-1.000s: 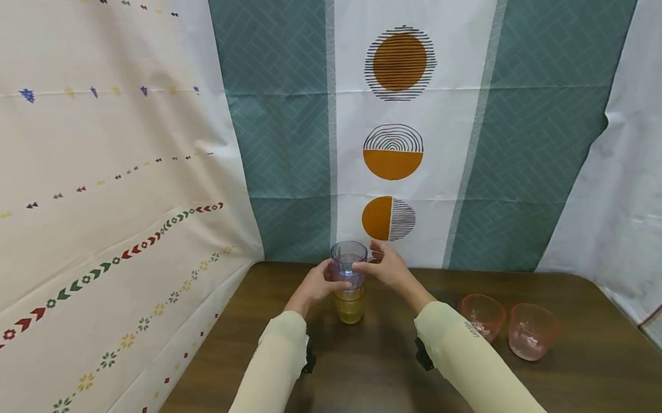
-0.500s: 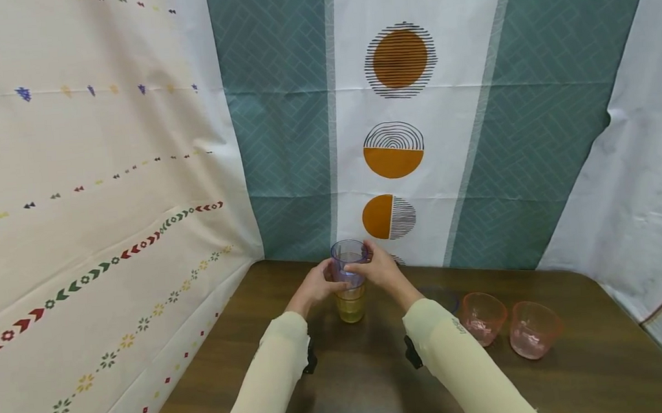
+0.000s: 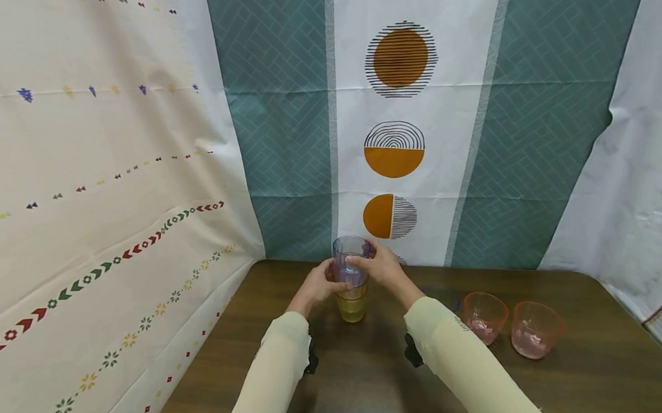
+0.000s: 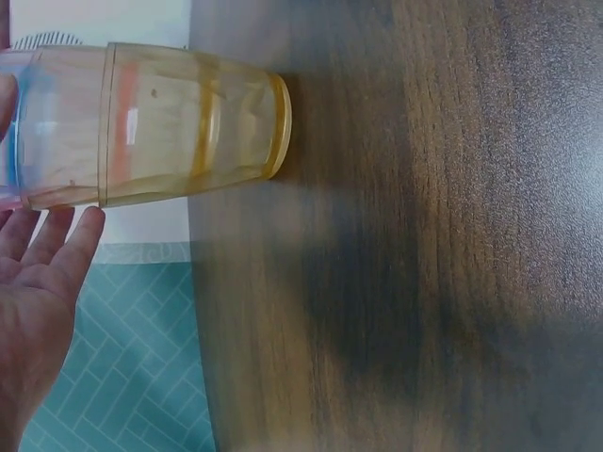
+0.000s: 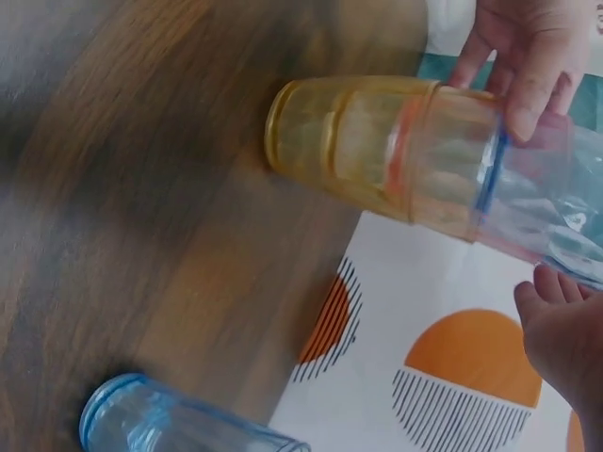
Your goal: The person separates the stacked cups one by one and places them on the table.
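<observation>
A stack of nested clear plastic cups stands upright on the table, a yellow cup (image 4: 236,122) at the bottom, pinkish ones inside it and a blue cup (image 3: 350,249) on top. My left hand (image 3: 318,288) holds the stack from the left at mid-height, thumb across the front. In the right wrist view its fingers (image 5: 534,89) lie along the pinkish cup (image 5: 452,169). From the right, my right hand (image 3: 384,268) grips the blue cup higher up, thumb in front and fingers behind. The right fingertips (image 5: 546,282) are at the cup's side in the right wrist view.
Two pink cups (image 3: 482,318) (image 3: 534,330) stand upright on the right of the wooden table (image 3: 369,391). Beside them is another blue cup (image 5: 179,419), partly behind my right forearm in the head view. A patterned cloth (image 3: 281,171) hangs behind the table.
My right hand has moved left and closed around the top blue cup, whose rim is now slightly higher. The left hand stays on the stack.
</observation>
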A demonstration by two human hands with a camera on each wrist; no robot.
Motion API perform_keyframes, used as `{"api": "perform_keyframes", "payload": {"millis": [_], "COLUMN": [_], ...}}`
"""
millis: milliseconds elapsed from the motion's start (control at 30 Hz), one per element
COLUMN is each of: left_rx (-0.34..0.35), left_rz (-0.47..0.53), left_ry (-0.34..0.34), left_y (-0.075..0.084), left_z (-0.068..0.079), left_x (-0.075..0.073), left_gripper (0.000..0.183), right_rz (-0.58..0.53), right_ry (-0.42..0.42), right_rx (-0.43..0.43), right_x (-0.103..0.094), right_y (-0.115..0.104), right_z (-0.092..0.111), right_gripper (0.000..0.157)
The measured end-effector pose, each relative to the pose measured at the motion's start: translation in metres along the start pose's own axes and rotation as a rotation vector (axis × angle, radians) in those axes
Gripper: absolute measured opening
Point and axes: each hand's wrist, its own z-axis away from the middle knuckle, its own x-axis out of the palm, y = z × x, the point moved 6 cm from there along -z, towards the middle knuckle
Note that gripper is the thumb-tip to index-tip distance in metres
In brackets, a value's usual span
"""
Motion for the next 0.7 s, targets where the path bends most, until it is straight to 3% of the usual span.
{"api": "perform_keyframes", "payload": {"millis": [333,500,700], "left_rx": [0.017,0.005,0.049], "left_rz": [0.008,0.032,0.035], "left_ry": [0.014,0.024,0.030], "left_y": [0.002,0.004,0.004], "left_z": [-0.001,0.001,-0.002], "left_x": [0.002,0.001,0.002], "left_gripper": [0.080,0.080,0.078], "right_rz": [-0.109,-0.108,-0.089], "right_ry": [0.075,0.076,0.072], "right_rx": [-0.111,-0.120,-0.112], "right_x": [-0.026,-0.040,-0.062], "right_y": [-0.027,-0.033,-0.036], "right_z": [0.011,0.017,0.027], "right_gripper": [0.085,0.089,0.089]}}
